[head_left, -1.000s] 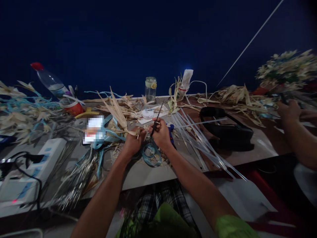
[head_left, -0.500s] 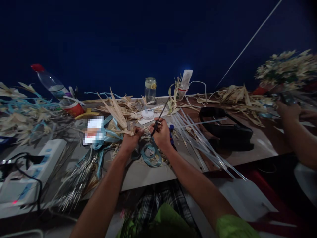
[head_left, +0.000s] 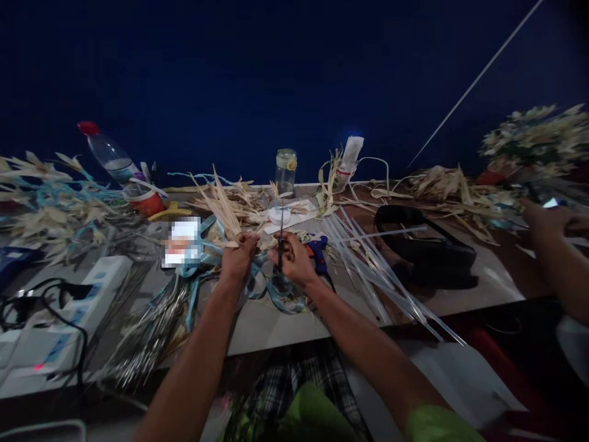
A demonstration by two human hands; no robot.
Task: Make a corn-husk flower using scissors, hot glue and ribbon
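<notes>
Dry, straw-coloured husk strips point(head_left: 224, 212) fan up from my left hand point(head_left: 240, 258), whose fingers are pinched on their lower end. Dark scissors point(head_left: 281, 236) are in my right hand point(head_left: 294, 261), blades pointing up and away from me, close to the left fingertips. Below and between the hands lies a loop of light blue ribbon point(head_left: 285, 299). Just right of my right hand is a blue and red glue gun point(head_left: 321, 253). A white round object point(head_left: 279, 215) sits beyond the hands.
Clear sticks point(head_left: 384, 279) and a black strap-like object point(head_left: 426, 248) lie to the right. Metal wires point(head_left: 150, 334), a power strip point(head_left: 87, 307) and a bottle point(head_left: 110, 153) are at left. A glass jar point(head_left: 286, 172) stands behind. Another person's hands point(head_left: 550, 221) work at far right.
The scissors have swung from a rightward slant to nearly upright. My left hand has risen slightly with the husk. The whole view has shifted a little, and more of the glue gun shows.
</notes>
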